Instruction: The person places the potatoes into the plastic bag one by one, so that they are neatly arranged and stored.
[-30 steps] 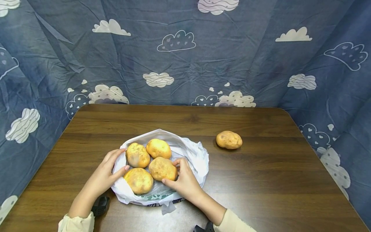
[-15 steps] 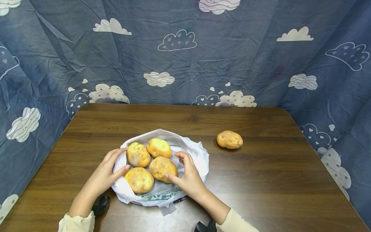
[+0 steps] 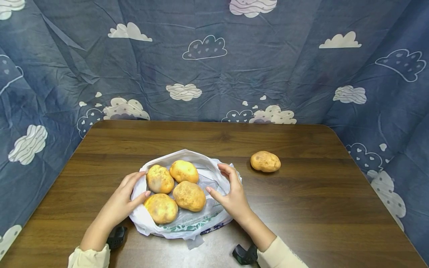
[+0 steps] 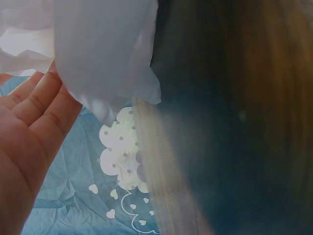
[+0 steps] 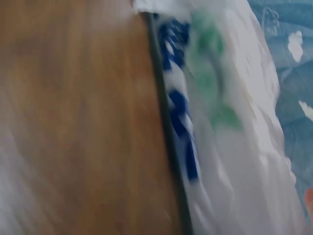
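A white plastic bag (image 3: 182, 232) with green print lies spread open on the table, with several potatoes inside. One potato (image 3: 189, 196) sits nearest the bag's middle, another potato (image 3: 161, 208) at its front left. My left hand (image 3: 118, 199) holds the bag's left rim, thumb over the inner side. In the left wrist view its fingers (image 4: 36, 100) lie against the white plastic. My right hand (image 3: 232, 195) is over the bag's right side, thumb and fingers spread apart, holding nothing. Only a sliver of it shows in the right wrist view.
A single potato (image 3: 265, 161) lies on the wooden table (image 3: 301, 193), right of the bag. Beneath the bag shows a blue-and-white patterned edge (image 5: 178, 105). Grey tape (image 3: 195, 242) sticks out at the front. A blue cloud-print curtain (image 3: 214, 74) hangs behind.
My right hand has let go of the middle potato and moved right, to the bag's right side. The potato stays in the bag. My left hand has not moved.
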A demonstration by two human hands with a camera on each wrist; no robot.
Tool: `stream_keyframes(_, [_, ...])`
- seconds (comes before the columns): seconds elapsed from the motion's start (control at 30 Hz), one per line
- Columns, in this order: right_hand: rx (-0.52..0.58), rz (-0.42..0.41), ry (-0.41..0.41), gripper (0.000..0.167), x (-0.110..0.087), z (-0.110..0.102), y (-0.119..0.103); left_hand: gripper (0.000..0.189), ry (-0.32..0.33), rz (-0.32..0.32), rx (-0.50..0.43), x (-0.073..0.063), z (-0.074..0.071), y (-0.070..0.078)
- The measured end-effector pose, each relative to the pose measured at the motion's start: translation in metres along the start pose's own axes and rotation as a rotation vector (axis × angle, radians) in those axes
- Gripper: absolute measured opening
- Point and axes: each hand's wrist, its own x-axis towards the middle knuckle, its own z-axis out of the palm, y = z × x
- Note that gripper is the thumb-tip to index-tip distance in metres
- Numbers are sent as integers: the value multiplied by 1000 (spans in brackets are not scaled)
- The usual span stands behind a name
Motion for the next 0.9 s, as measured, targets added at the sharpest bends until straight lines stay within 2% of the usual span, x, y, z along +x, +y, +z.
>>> stream_keyframes(0.13, [18,-13,52,62,5,-11,8,56,3,1,1,0,0,0])
stream_keyframes(0.23, [10,6,83,62,8,-20,13,56,1,-4,-1,0,1,0])
stream_keyframes(0.47, [-90,55,126,61,13,-43,29,57,-9,-11,1,0,0,-1])
stream_keyframes(0.9, [-225,229,236,59,13,-96,63,56,8,3,3,0,1,0])
